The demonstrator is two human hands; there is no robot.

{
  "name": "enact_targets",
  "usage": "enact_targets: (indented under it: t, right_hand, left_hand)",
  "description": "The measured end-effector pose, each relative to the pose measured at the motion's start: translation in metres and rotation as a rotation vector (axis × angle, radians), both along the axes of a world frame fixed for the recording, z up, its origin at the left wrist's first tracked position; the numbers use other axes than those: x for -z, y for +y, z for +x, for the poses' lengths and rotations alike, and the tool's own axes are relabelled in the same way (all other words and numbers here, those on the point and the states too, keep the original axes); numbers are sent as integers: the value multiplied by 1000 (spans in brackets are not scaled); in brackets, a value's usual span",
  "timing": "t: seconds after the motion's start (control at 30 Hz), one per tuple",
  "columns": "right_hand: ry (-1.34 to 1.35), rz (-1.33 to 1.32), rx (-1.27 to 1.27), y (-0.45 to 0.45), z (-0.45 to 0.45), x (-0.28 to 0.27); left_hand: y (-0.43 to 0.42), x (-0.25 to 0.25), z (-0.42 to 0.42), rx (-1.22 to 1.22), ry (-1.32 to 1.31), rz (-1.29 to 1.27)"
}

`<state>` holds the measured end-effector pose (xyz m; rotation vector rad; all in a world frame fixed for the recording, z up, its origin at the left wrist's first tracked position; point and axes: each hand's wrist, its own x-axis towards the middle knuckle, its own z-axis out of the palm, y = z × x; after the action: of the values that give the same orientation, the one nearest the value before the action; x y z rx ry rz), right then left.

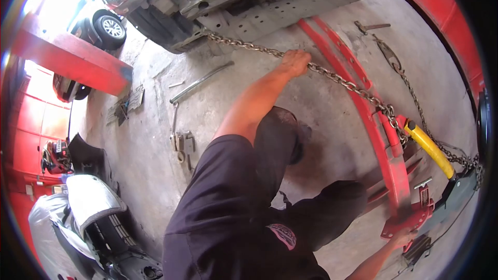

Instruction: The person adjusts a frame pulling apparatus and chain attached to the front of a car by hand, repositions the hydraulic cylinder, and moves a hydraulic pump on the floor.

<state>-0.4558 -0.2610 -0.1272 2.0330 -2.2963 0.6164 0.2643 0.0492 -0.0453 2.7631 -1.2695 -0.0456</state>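
My left hand is closed round a steel chain. The chain runs taut from the underside of the damaged vehicle to a red steel beam on the floor. Close to the beam, it hangs beside a yellow cylinder. Low on the right, my right hand is at the red bracket at the beam's end, beside a dark ribbed block. Its fingers are small and partly hidden, so I cannot make out whether they grip anything.
A second chain with a clamp lies at right, near a hammer-like tool. A metal bar and several clamps lie on the concrete. A red post crosses the left. Car body parts are stacked lower left.
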Motion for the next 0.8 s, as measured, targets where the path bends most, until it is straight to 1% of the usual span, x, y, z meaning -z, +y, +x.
enact_targets:
  t: [0.07, 0.1, 0.17, 0.27, 0.3, 0.37, 0.4, 0.43, 0.47, 0.5, 0.53, 0.57, 0.6, 0.63, 0.67, 0.73, 0.8]
  right_hand:
    - [-31, -65, -97, -9, -22, 23]
    - [108, -104, -155, -16, -35, 33]
    - [375, -183, -268, -25, -48, 51]
    - [112, -106, -130, -26, -44, 49]
    - [71, -74, -113, -16, -29, 34]
    - [-15, -15, -67, 8, 2, 1]
    - [60, -31, -95, -8, -11, 25]
    - [277, -22, -136, -31, -29, 56]
    - [633, 64, -117, -45, -56, 87]
    - [914, 170, -71, -47, -65, 102]
    - [992, 251, -6, -42, -79, 109]
    - [419, 3, -64, -17, -44, 68]
    - [-128, -265, -243, 13, -2, 17]
    - [-48, -376, -151, -1, -10, 37]
    - [-110, -371, -134, -11, -25, 58]
    - [-49, -243, 33, 0, -3, 30]
    - [-30, -278, 26, 4, 10, 11]
  left_hand:
    - [2, 4, 2, 27, -74, -59]
    - [2, 7, 2, 40, -110, -90]
    - [2, 4, 6, 46, -73, -47]
    - [0, 2, 6, 36, -26, -8]
    - [0, 3, 6, 30, -11, 2]
    - [9, 33, 21, 130, -120, -141]
    - [7, 41, 25, 198, -171, -217]
    - [14, 35, 18, 157, -104, -136]
    - [7, 26, 16, 12, 24, 147]
    - [15, 26, 14, 110, 72, 86]
    - [16, 23, 9, 110, 139, 159]
    - [16, 46, 27, 112, 180, 263]
    - [18, 47, 28, 180, 154, 208]
    - [15, 37, 19, 199, 97, 157]
    - [11, 35, 21, 225, 85, 213]
    - [4, 17, 0, 182, 183, 216]
    - [-1, 13, 4, 170, 179, 278]
